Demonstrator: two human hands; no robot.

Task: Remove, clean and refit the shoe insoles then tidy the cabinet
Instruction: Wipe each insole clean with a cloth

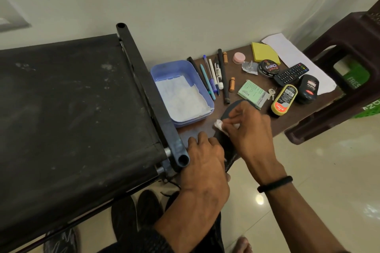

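Observation:
A dark shoe insole (228, 144) lies across the front edge of the brown table (292, 113), its heel end hanging over the edge. My left hand (202, 162) holds down the heel end with fingers curled over it. My right hand (249, 129) pinches a crumpled white tissue (219, 125) and presses it onto the insole's middle. The toe end of the insole shows just above my right hand. Black shoes (133, 211) stand on the floor below the black fabric-topped shoe cabinet (72, 119).
A blue tray (164, 72) lined with white paper sits beside the cabinet frame. Pens, batteries, a green box, keys, shoe polish tins, a yellow-capped polish bottle (284, 99), a remote and yellow notes crowd the table. A dark plastic stool (349, 47) stands at the right.

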